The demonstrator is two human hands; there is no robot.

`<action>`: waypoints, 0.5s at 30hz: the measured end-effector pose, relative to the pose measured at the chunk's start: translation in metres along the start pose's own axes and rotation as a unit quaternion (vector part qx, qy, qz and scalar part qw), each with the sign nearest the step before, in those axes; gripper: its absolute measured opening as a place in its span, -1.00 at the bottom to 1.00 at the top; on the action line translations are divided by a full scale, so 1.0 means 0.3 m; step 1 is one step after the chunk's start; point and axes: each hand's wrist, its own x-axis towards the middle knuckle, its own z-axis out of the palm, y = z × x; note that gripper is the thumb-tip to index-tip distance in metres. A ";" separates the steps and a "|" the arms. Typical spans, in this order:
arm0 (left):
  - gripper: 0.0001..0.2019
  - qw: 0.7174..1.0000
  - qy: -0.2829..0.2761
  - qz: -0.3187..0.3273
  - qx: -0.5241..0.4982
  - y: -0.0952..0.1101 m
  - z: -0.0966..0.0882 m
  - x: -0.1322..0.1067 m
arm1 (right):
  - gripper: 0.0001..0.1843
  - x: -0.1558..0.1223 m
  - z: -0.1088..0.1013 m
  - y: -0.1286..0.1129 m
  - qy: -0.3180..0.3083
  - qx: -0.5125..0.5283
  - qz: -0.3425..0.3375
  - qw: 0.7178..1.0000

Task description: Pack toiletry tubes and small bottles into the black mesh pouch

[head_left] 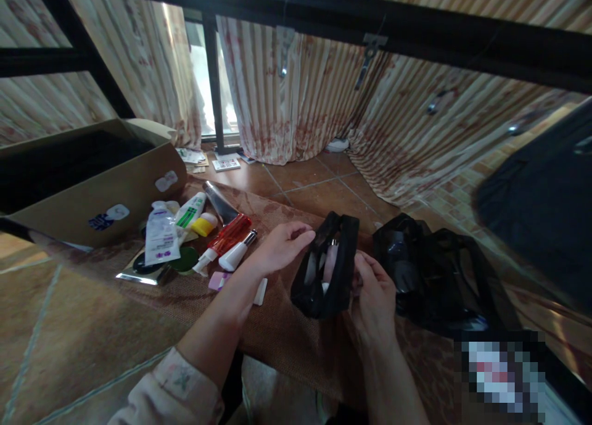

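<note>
A small black pouch [343, 264] with an open top is held up in front of me, above the brown cloth. My left hand [285, 247] is closed at its upper left edge, thumb and fingers together there. On the right side, my right hand [374, 292] grips the pouch's wall between thumb and fingers. Inside the pouch a pinkish bottle [330, 261] shows through the opening, with something whitish below it. To the left lie a white bottle with a silver cap [237, 252], a red-orange pump bottle [227, 235] and a pink item [219, 281].
A white tube [161, 235], a green-and-white tube [190, 212] and a yellow-capped item [203, 225] lie in the pile at left. A cardboard box [106, 193] stands behind them. A black mesh bag [444, 277] lies at right. Curtains [296, 92] hang behind a dark bar [324, 24].
</note>
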 end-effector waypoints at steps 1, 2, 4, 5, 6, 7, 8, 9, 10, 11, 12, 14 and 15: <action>-0.73 1.000 0.011 -0.001 0.010 0.000 -0.006 0.000 | -0.59 0.003 -0.003 0.003 0.003 -0.003 -0.004 1.000; -0.75 1.000 0.023 -0.005 0.019 0.000 -0.012 -0.001 | -0.59 0.005 -0.005 0.005 0.005 -0.003 -0.008 1.000; -0.76 0.998 0.044 -0.019 0.037 -0.001 -0.023 -0.003 | -0.60 0.008 -0.010 0.005 0.006 -0.001 -0.017 1.000; -0.76 0.997 0.050 -0.025 0.051 -0.002 -0.028 -0.004 | -0.60 0.010 -0.011 0.005 0.007 0.001 -0.021 1.000; -0.75 0.996 0.058 -0.027 0.068 -0.005 -0.034 -0.004 | -0.61 0.010 -0.013 0.003 0.007 0.002 -0.024 1.000; -0.75 0.994 0.068 -0.023 0.088 -0.008 -0.041 -0.004 | -0.61 0.011 -0.014 0.002 0.007 0.003 -0.026 1.000; -0.75 0.991 0.079 -0.017 0.110 -0.014 -0.050 -0.004 | -0.61 0.011 -0.016 0.001 0.008 0.004 -0.027 1.000; -0.75 0.987 0.094 -0.010 0.133 -0.019 -0.060 -0.003 | -0.62 0.011 -0.017 0.000 0.009 0.003 -0.027 1.000; -0.75 0.982 0.110 -0.005 0.154 -0.025 -0.072 -0.003 | -0.63 0.011 -0.018 -0.001 0.011 0.001 -0.029 1.000; -0.75 0.977 0.127 -0.005 0.172 -0.031 -0.087 -0.004 | -0.65 0.011 -0.020 -0.001 0.013 -0.001 -0.031 0.999; -0.75 0.971 0.143 -0.012 0.189 -0.035 -0.103 -0.005 | -0.66 0.011 -0.021 0.000 0.015 -0.002 -0.033 0.999; -0.74 0.958 0.177 -0.040 0.224 -0.040 -0.139 -0.011 | -0.68 0.011 -0.022 0.001 0.015 -0.001 -0.037 0.999; -0.74 0.948 0.200 -0.058 0.241 -0.040 -0.159 -0.015 | -0.69 0.011 -0.022 0.002 0.014 0.002 -0.038 0.999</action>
